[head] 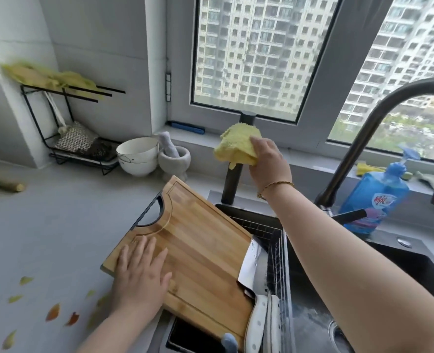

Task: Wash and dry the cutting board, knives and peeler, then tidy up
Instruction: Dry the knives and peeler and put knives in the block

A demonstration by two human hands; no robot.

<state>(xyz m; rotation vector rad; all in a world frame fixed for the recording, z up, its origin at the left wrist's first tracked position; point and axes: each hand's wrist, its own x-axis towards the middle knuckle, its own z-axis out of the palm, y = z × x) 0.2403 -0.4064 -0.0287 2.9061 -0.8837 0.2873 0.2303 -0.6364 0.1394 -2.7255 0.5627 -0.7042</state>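
My left hand point(139, 273) rests flat, fingers point(146, 252) spread, on the cutting board point(200, 235) bridging worktop point(58, 225) and sink rack point(261, 228), what looks like a cleaver point(251, 266) beside it, while my right hand point(269, 164) clutches a yellow cloth point(236, 149).

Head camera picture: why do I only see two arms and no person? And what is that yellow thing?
The camera sits on the person's head and looks down, so you see only their own arms. The left hand lies flat on a wooden cutting board, which rests partly on the grey counter and partly over the sink. The right hand holds up a yellow cloth. Beside the board, a big knife with a white handle lies in a wire rack. Further back stand white bowls and a blue soap bottle.
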